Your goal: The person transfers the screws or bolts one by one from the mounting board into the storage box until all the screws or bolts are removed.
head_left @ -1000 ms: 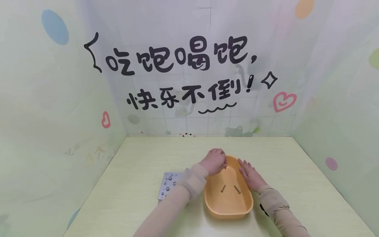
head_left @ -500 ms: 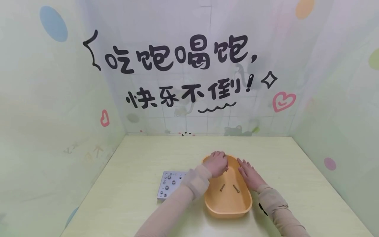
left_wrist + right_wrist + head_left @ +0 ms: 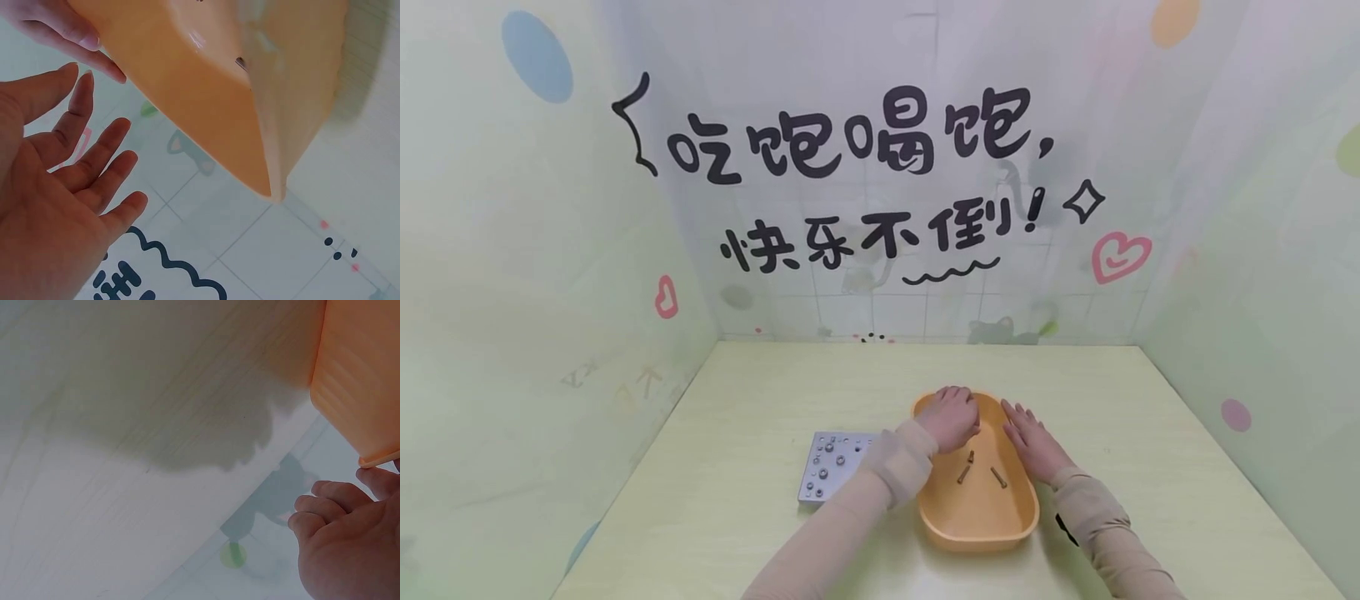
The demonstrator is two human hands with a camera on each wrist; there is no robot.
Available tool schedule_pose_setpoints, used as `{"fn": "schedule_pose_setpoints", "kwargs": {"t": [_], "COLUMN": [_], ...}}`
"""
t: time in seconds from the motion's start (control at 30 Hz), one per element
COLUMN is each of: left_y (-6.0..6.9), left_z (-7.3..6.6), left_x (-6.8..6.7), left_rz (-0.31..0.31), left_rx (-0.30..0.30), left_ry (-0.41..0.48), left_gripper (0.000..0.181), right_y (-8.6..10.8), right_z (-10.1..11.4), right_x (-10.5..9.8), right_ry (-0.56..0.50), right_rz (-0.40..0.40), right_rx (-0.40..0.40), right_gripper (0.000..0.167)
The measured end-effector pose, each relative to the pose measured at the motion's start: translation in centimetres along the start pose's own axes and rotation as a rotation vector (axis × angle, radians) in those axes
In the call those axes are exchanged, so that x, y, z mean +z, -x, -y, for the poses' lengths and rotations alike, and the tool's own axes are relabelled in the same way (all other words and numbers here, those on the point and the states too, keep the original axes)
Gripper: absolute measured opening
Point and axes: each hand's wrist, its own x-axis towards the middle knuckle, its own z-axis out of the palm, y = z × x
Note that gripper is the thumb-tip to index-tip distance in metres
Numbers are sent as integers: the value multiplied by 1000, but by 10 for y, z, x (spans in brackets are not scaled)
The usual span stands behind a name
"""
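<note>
Over the far left part of an orange plastic tray (image 3: 979, 517), my left hand (image 3: 953, 419) hovers with bent, spread fingers and nothing between them, as the left wrist view shows. My right hand (image 3: 1037, 446) rests against the tray's right rim; in the right wrist view, its fingertips touch the rim's edge. Inside the tray lie a small bolt (image 3: 971, 457), a longer bolt (image 3: 964, 474) just below it, and another long bolt (image 3: 998, 477) to the right. Left of the tray sits a silver metal block (image 3: 850, 471) with several bolts in its holes, partly covered by my left sleeve.
The pale wooden table (image 3: 752, 400) carries the tray and the block. A printed wall (image 3: 880, 317) closes off its back edge, with side walls to the left and right. A small black object (image 3: 1066, 528) shows by my right sleeve.
My left hand has moved slightly right and down over the tray. A small bolt has come free of it and now lies beside the other two. My right hand stays put.
</note>
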Motion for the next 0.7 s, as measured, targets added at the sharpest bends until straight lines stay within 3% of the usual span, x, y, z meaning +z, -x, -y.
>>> {"fn": "schedule_pose_setpoints", "kwargs": {"t": [0.43,0.7], "left_y": [5,19], "left_z": [2,19], "left_x": [2,-6], "left_rz": [22,-19], "left_rx": [-27,-62], "left_ry": [26,112], "left_gripper": [20,18], "right_y": [0,2], "right_z": [1,2], "right_x": [-1,-3], "right_ry": [2,-11], "right_rz": [1,14], "right_rx": [4,4], "right_gripper": [50,51]}}
